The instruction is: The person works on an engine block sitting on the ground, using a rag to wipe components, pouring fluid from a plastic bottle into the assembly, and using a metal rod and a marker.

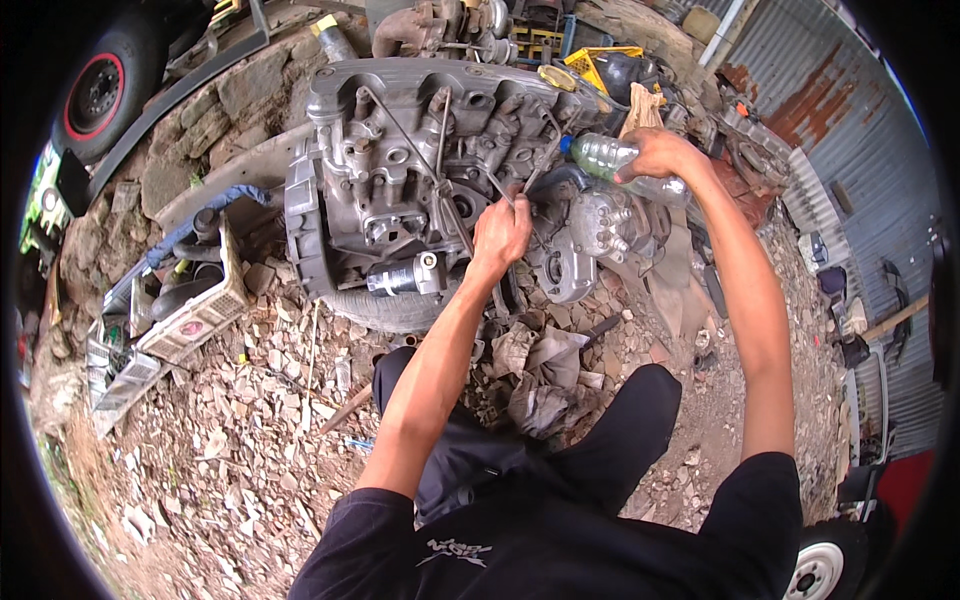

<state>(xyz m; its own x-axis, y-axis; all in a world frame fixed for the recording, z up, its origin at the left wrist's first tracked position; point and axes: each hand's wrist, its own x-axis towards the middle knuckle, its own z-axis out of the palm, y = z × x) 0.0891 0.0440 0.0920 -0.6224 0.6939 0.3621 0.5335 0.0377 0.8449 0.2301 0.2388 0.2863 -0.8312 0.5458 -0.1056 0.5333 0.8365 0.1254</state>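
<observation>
A large grey engine block (350, 150) lies in front of me, with thin metal pipes running across it. My left hand (503, 235) is closed at the engine's near side, its fingers around the end of a thin metal pipe (495, 184). A clear plastic bottle (603, 155) is in my right hand (660, 156), wrapped round its middle. The bottle lies nearly level over the engine's right end, its blue cap (566, 145) toward the engine. Below it sits a round cast-metal pump housing (600, 225). A dark cylinder with a silver end (405, 275) projects from the engine's near side.
The engine rests partly on a tyre (385, 312) over broken stone. Dirty rags (550, 365) lie between my knees and the engine. At left stands a white crate of parts (195, 320). A turbocharger (435, 30) and yellow crate (600, 65) are behind; a corrugated metal wall (860, 150) rises at right.
</observation>
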